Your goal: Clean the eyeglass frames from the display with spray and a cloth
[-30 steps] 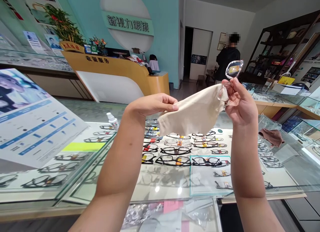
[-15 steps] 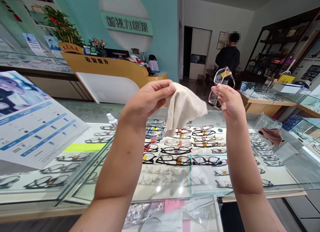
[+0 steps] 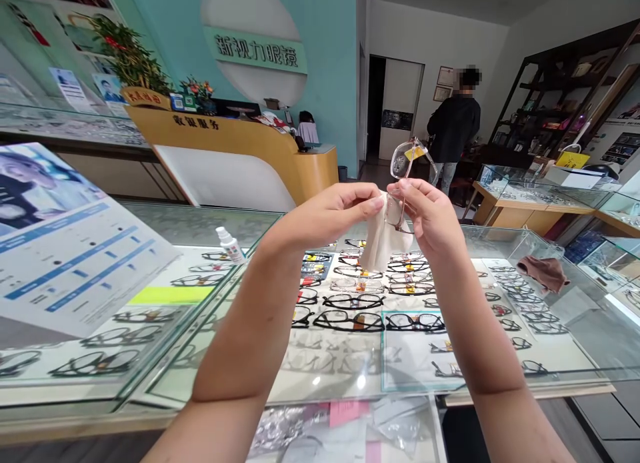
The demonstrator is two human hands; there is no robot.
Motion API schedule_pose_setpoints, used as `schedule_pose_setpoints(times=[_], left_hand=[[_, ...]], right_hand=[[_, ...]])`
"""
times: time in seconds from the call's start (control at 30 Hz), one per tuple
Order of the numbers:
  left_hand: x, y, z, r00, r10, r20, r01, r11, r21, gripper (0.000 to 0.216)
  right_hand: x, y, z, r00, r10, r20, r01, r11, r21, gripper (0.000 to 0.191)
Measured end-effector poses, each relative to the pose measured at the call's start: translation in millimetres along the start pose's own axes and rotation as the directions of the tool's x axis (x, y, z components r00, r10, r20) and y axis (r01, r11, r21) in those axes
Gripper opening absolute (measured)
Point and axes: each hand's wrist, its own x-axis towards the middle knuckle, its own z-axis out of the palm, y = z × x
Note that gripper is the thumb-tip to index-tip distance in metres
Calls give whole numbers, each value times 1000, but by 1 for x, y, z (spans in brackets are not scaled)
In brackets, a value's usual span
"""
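Observation:
My right hand [image 3: 429, 216] is closed on a pair of clear-framed glasses [image 3: 406, 162], held upright at chest height with one lens sticking up above the fingers. My left hand [image 3: 333, 211] pinches a cream cleaning cloth [image 3: 379, 243] and presses it against the lower lens. The two hands meet over the glass display counter [image 3: 210, 356]. The cloth hangs down below the fingers.
Rows of spectacle frames [image 3: 350, 303] lie inside the counter. A small spray bottle [image 3: 230, 244] and a printed poster [image 3: 70, 250] sit on the glass at left, a brown cloth [image 3: 546, 271] at right. A person in black [image 3: 453, 136] stands near the doorway, beyond an orange reception desk [image 3: 240, 150].
My hands came together: the right hand brought the glasses left and down, and the left hand brought the cloth onto the lens. The cloth, earlier spread wide, is now bunched.

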Motion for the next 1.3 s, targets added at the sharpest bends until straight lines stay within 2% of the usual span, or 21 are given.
schedule_pose_setpoints(times=[0.07, 0.13, 0.3, 0.47, 0.53, 0.63, 0.9, 1.03, 1.13, 1.2, 1.3], left_hand=[[1, 0, 3, 999, 29, 27, -29, 1000, 5, 51], [4, 0, 9, 998, 66, 8, -66, 998, 5, 52], [13, -4, 30, 981, 148, -127, -166, 975, -149, 57], [20, -8, 48, 950, 138, -280, -224, 926, -304, 58], [21, -9, 53, 943, 132, -304, -238, 909, -343, 54], [21, -11, 57, 941, 127, -314, -247, 892, -378, 50], [20, -11, 58, 949, 85, -304, -189, 924, -331, 51], [20, -12, 58, 939, 65, -337, -186, 921, -342, 58], [21, -16, 55, 936, 22, -351, -176, 894, -413, 67], [21, -17, 52, 952, -29, -304, -127, 868, -480, 69], [22, -18, 49, 980, -99, -172, -12, 834, -552, 63]], right_hand=[[0, 2, 0, 1000, -6, 13, 6, 1000, 18, 39], [0, 3, -1, 999, -8, 35, 7, 1000, 29, 40], [0, 2, 1, 999, 12, 41, -14, 998, 53, 41], [2, 5, 5, 1000, -6, 14, 4, 992, 124, 40], [3, 7, 5, 1000, -23, -1, 22, 990, 141, 39], [4, 9, 5, 999, -27, -26, 30, 991, 128, 40], [5, 13, 3, 997, -74, -12, 75, 991, 115, 43], [4, 13, 4, 997, -73, -3, 73, 990, 124, 42], [3, 13, 5, 998, -62, 19, 58, 985, 159, 43], [2, 13, 5, 998, -56, 25, 51, 985, 163, 44], [2, 11, 5, 999, -49, 9, 47, 988, 146, 46]])
